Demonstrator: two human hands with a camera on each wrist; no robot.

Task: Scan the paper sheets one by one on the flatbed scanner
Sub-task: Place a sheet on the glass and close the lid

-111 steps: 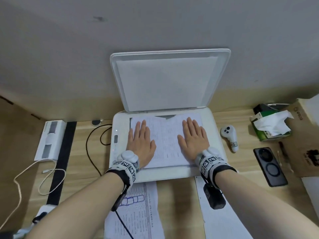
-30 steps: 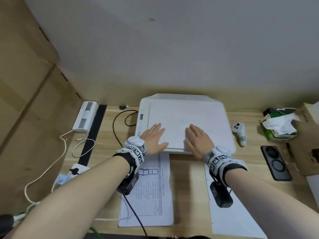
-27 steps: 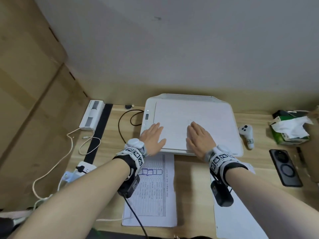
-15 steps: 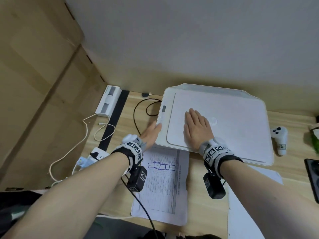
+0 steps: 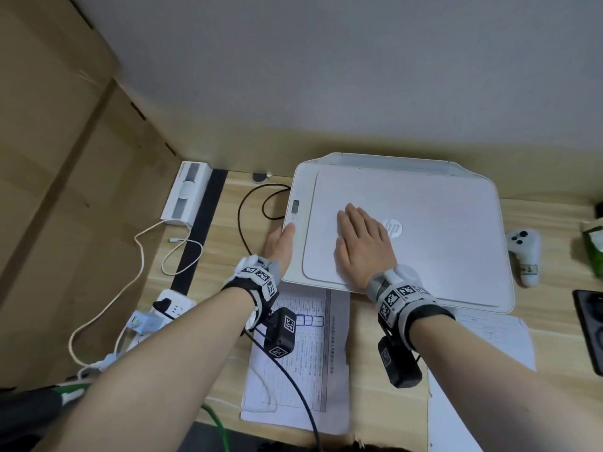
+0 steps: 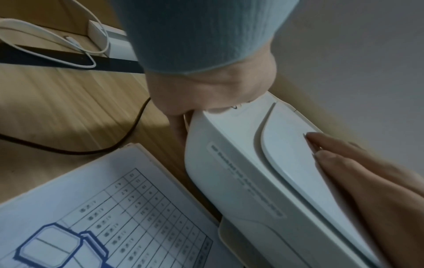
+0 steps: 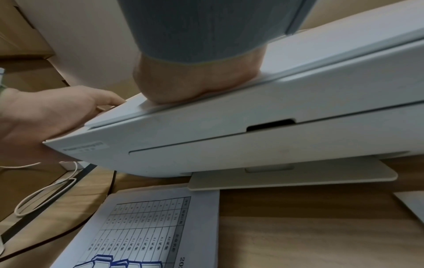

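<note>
The white flatbed scanner (image 5: pixel 440 223) stands on the wooden desk with its lid down; no sheet on the glass can be seen. My right hand (image 5: pixel 362 246) lies flat on the lid's left part, fingers straight, heel near the front edge (image 7: pixel 195 83). My left hand (image 5: pixel 280 246) is at the scanner's left edge: its thumb touches the control strip on top, and a finger runs down the side (image 6: pixel 176 127). A printed sheet (image 5: pixel 303 363) with a table and blue drawing lies in front of the scanner. Another sheet (image 5: pixel 489 337) lies under my right forearm.
A white controller (image 5: pixel 523 252), a green tissue pack (image 5: pixel 594 252) and a black phone (image 5: pixel 590 327) lie right of the scanner. To the left are a black cable (image 5: pixel 251 207), white cords (image 5: pixel 140 256), a power strip (image 5: pixel 169 308) and a cardboard wall.
The lid, up earlier with a sheet under both palms, is now down. My left hand slid off the lid to the scanner's left edge. My right hand stays flat on the lid.
</note>
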